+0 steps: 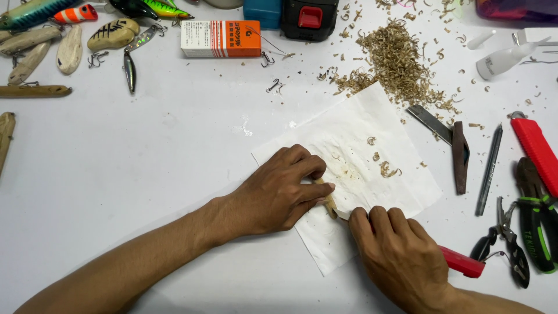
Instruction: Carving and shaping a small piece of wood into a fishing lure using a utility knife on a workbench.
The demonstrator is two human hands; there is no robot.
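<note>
A small tan wooden lure blank [329,203] lies pinned on white paper [372,168] under the left hand [279,195]'s closed fingers; the right hand [401,256] grips a red-handled knife [461,263], whose blade could slip toward those fingers.

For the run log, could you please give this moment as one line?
left hand: pins wooden piece on white paper | right hand: grips red-handled knife, at the piece | shavings pile behind

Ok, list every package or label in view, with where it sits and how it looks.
Small box: top centre of the table, lying flat; rectangular, orange and white with dark print.
White squeeze bottle: top right, lying on its side; no label readable.
Pliers: right edge, black and green handles with light lettering.
No screens or signs.
</note>
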